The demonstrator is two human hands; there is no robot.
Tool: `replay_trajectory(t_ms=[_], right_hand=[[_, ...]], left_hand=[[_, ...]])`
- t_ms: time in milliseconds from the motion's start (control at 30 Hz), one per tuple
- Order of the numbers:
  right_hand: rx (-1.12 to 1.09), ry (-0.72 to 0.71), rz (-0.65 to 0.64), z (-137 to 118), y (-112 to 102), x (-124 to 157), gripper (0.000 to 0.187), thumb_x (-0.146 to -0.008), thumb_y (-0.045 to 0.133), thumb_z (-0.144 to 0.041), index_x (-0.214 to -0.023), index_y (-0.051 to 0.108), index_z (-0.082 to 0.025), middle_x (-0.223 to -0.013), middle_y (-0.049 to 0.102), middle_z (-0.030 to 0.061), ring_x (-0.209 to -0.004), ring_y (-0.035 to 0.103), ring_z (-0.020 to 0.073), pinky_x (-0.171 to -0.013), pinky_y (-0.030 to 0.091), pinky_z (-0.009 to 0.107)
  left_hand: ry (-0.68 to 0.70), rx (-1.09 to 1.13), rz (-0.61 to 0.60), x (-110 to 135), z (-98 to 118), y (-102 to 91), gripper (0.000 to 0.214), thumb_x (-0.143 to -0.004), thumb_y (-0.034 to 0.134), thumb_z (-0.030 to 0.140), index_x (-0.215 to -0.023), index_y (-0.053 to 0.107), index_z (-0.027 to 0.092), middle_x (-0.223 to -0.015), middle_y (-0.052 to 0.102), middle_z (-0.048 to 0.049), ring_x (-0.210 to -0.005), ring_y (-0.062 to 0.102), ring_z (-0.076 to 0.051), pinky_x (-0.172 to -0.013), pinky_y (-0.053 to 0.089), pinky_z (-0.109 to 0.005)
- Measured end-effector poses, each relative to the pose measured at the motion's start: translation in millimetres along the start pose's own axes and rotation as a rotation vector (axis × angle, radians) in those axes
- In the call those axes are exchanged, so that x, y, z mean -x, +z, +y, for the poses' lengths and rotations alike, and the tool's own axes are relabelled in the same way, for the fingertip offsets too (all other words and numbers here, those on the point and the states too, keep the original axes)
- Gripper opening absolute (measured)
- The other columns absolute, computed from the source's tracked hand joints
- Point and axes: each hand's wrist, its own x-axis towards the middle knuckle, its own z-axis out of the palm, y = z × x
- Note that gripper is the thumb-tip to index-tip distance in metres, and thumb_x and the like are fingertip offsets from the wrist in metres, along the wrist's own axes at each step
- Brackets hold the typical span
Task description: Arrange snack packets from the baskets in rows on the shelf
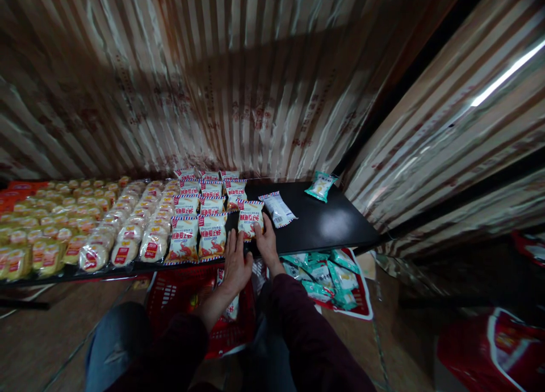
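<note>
My right hand (266, 241) rests with its fingers spread flat on a white snack packet with red lettering (250, 216), at the right end of rows of the same packets (200, 210) on a low black shelf (323, 224). My left hand (235, 261) lies open beside it at the shelf's front edge, fingers stretched toward the packet in front of it (212, 236). A loose white packet (277, 209) lies just right of my hands. A green packet (321, 186) sits at the shelf's far right corner.
Rows of round yellow and white wrapped cakes (85, 222) fill the left of the shelf. A red basket (183, 295) stands on the floor below my hands. Green packets (327, 273) lie in a red tray to its right. Striped cardboard walls close in behind and right.
</note>
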Motion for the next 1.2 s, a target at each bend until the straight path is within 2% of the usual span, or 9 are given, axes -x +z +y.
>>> replay_trajectory(t_ms=[233, 433, 667, 867, 1200], right_hand=[[0.077, -0.032, -0.010, 0, 7, -15, 0.058, -0.085, 0.047, -0.047, -0.134, 0.043, -0.016, -0.130, 0.055, 0.0129, -0.114, 0.055, 0.0244, -0.098, 0.043, 0.040], [0.107, -0.037, -0.024, 2, 15, -23, 0.058, -0.084, 0.047, -0.046, -0.132, 0.045, -0.013, -0.130, 0.055, 0.0141, -0.115, 0.055, 0.0248, -0.099, 0.042, 0.039], [0.120, -0.047, -0.030, 8, 21, -27, 0.056, -0.085, 0.046, -0.044, -0.133, 0.043, -0.016, -0.129, 0.056, 0.0126, -0.113, 0.056, 0.0237, -0.097, 0.043, 0.038], [0.151, -0.039, -0.032, 5, 23, -34, 0.057, -0.085, 0.046, -0.044, -0.134, 0.043, -0.016, -0.128, 0.057, 0.0132, -0.112, 0.057, 0.0241, -0.096, 0.044, 0.039], [0.173, -0.053, -0.061, 7, 31, -42, 0.057, -0.085, 0.046, -0.044, -0.134, 0.044, -0.016, -0.126, 0.058, 0.0134, -0.110, 0.058, 0.0239, -0.096, 0.044, 0.040]], left_hand=[[0.008, 0.035, -0.010, -10, -1, 10.3, 0.062, -0.080, 0.043, 0.016, -0.141, 0.031, 0.011, -0.153, 0.019, -0.0125, -0.142, 0.010, -0.025, -0.116, 0.017, -0.043], [-0.005, 0.036, -0.012, -17, -4, 11.6, 0.062, -0.080, 0.043, 0.016, -0.141, 0.031, 0.010, -0.155, 0.012, -0.0128, -0.143, 0.007, -0.025, -0.116, 0.016, -0.041], [-0.041, -0.013, -0.001, -26, -5, 13.2, 0.061, -0.079, 0.045, 0.015, -0.139, 0.034, 0.009, -0.154, 0.012, -0.0158, -0.142, 0.012, -0.027, -0.115, 0.019, -0.042], [-0.076, -0.016, 0.013, -35, -6, 16.4, 0.062, -0.078, 0.046, 0.016, -0.138, 0.036, 0.013, -0.154, 0.016, -0.0125, -0.141, 0.015, -0.028, -0.114, 0.021, -0.043], [-0.104, -0.030, 0.037, -43, -6, 15.5, 0.059, -0.079, 0.046, 0.016, -0.138, 0.037, 0.012, -0.153, 0.019, -0.0154, -0.140, 0.018, -0.030, -0.113, 0.024, -0.045]])
